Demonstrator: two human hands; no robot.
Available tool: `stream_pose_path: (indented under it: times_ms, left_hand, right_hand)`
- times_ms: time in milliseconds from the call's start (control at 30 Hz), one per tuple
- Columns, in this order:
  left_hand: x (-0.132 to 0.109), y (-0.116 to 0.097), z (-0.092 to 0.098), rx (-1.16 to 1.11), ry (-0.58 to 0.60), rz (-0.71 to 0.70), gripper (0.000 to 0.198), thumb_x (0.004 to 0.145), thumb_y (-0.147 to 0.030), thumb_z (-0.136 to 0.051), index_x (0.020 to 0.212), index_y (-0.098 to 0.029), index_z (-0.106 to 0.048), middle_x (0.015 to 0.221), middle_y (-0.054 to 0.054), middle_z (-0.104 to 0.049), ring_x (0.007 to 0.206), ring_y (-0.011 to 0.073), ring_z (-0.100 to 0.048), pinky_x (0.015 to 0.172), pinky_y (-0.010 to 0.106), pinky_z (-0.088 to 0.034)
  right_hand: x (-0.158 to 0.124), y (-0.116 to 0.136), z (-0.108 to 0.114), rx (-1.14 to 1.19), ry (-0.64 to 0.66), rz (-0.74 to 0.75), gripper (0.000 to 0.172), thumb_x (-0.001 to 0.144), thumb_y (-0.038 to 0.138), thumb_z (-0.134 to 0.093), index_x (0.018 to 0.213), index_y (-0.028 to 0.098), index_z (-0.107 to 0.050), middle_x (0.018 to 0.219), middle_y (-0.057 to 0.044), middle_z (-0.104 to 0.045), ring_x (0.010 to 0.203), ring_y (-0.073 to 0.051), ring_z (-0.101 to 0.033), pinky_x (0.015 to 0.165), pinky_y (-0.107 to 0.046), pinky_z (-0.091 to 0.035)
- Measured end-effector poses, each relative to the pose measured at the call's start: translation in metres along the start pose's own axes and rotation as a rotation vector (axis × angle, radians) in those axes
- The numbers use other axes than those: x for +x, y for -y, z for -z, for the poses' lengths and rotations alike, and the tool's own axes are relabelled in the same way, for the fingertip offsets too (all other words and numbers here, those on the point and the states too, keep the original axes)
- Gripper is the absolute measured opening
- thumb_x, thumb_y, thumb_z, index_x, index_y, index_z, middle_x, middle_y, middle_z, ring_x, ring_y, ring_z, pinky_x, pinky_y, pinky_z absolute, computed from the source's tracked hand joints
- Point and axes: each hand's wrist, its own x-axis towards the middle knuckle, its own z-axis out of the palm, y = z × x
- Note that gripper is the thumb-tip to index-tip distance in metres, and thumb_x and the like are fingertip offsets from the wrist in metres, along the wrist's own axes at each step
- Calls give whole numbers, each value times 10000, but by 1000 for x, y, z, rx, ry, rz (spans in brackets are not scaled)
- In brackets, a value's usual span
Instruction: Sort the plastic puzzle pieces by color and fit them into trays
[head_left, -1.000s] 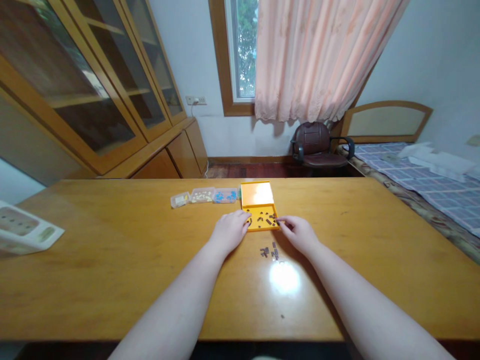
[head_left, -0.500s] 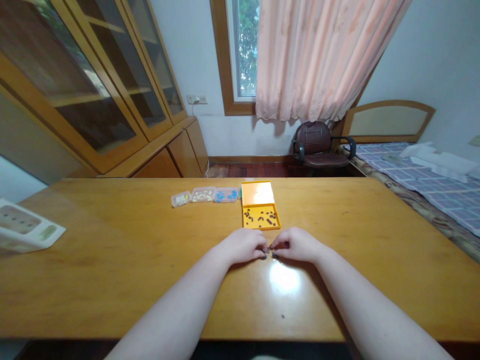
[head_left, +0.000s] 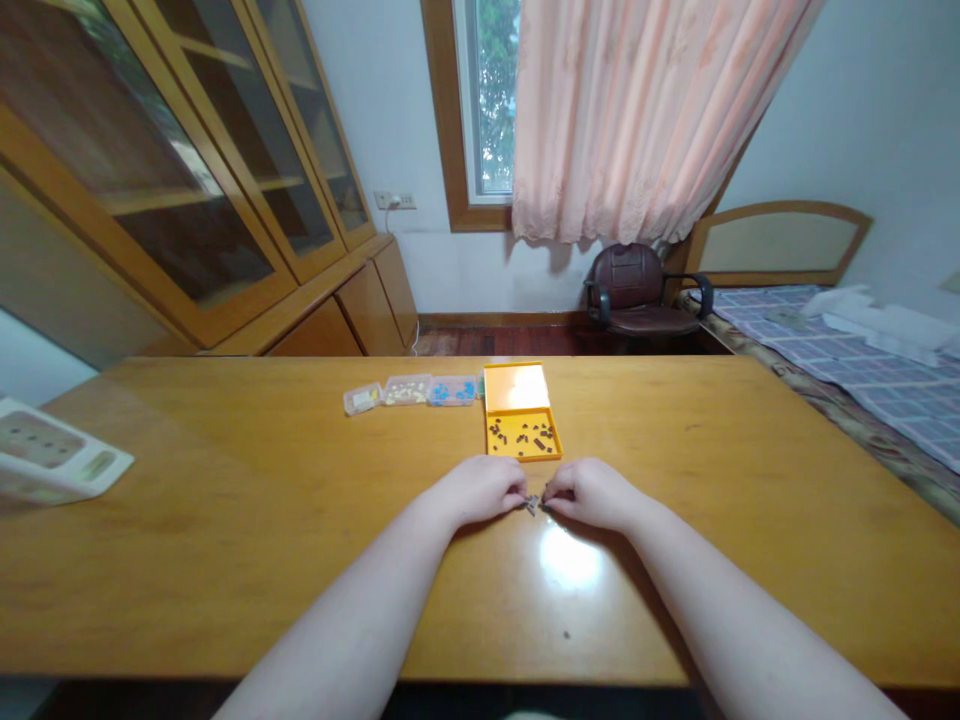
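Observation:
Just in front of an open yellow box [head_left: 555, 455], my left hand [head_left: 491, 489] rests on the wooden table, its fingers pinched at a small grey-brown piece [head_left: 532, 506]. Facing it from the right, my right hand [head_left: 589, 492] is also closed in a pinch, with a small dark piece partly hidden at its fingertips. A narrow gap lies between the two hands. Several small dark brown pieces are scattered in the lower half of the yellow box; its lid lies folded back behind.
Left of the yellow box stand clear trays with blue pieces [head_left: 452, 391], cream pieces [head_left: 406, 390] and a smaller tray [head_left: 363, 399]. A white holder [head_left: 60, 450] is at the far left. One tiny dark piece [head_left: 567, 635] lies near the front edge.
Both hands have shifted very slightly. The grey-brown piece between them now shows more beside my left fingertips, and the dark piece under my right fingers shows less.

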Motion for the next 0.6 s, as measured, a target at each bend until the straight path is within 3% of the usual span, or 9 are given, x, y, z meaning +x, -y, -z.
stream_pose_path:
  times_ms: [200,267,467,600]
  left_hand:
    - [1,9,3,51,-279,194,154,854,-272,-513,881,-204,-648,915,32,-647,837,169,-596,752,267,-451]
    - [1,13,3,77,-320,241,176,865,-265,-497,917,-205,-654,939,41,-645,864,175,-597,776,279,-452]
    - [-1,8,1,52,-127,20,131,817,-294,-575,895,-250,-670,902,1,-647,828,156,-600,725,244,-445]
    - [0,3,-1,53,-52,-4,108,785,-286,-602,864,-249,-665,867,-7,-650,790,156,-602,661,235,-433]
  right_hand:
    - [2,4,0,11,-9,-28,212,819,287,-535,831,235,-739,802,-27,-728,717,-150,-638,658,-229,-424]
    - [2,3,0,1,-27,-39,219,824,278,-523,825,228,-736,799,-30,-727,720,-152,-637,657,-231,-424]
    - [0,0,3,26,-78,-38,210,826,281,-525,847,228,-728,811,-24,-725,736,-148,-636,685,-231,-434]
    - [0,4,0,48,-40,-6,200,808,296,-558,894,247,-732,833,-17,-728,742,-150,-641,687,-230,-440]
